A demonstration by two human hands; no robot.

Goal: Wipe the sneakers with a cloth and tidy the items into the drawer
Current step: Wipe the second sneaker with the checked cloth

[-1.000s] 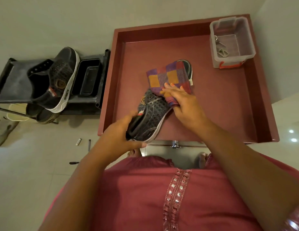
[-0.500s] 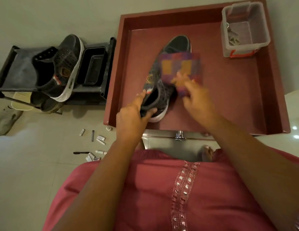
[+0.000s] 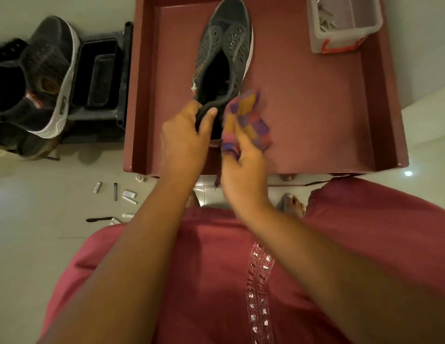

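Note:
A dark grey sneaker (image 3: 226, 53) with a white sole lies in the open maroon drawer (image 3: 315, 108), toe pointing away from me. My left hand (image 3: 184, 140) grips its heel collar, thumb inside the opening. My right hand (image 3: 243, 170) holds a bunched checked cloth (image 3: 246, 117) of purple, orange and red, just right of the heel and off the shoe's upper. The second sneaker (image 3: 50, 78) stands tilted on a black rack at the left.
A clear plastic box (image 3: 345, 21) with small metal bits sits in the drawer's far right corner. A black tray (image 3: 97, 73) rests on the rack (image 3: 122, 95) beside the drawer. Several small white tubes and dark sticks (image 3: 122, 194) lie on the tiled floor near my bare feet.
The sneaker turned from lying on its side to upright, toe away. The cloth came off the upper and down to the heel in my right hand. My left hand shifted to the heel collar.

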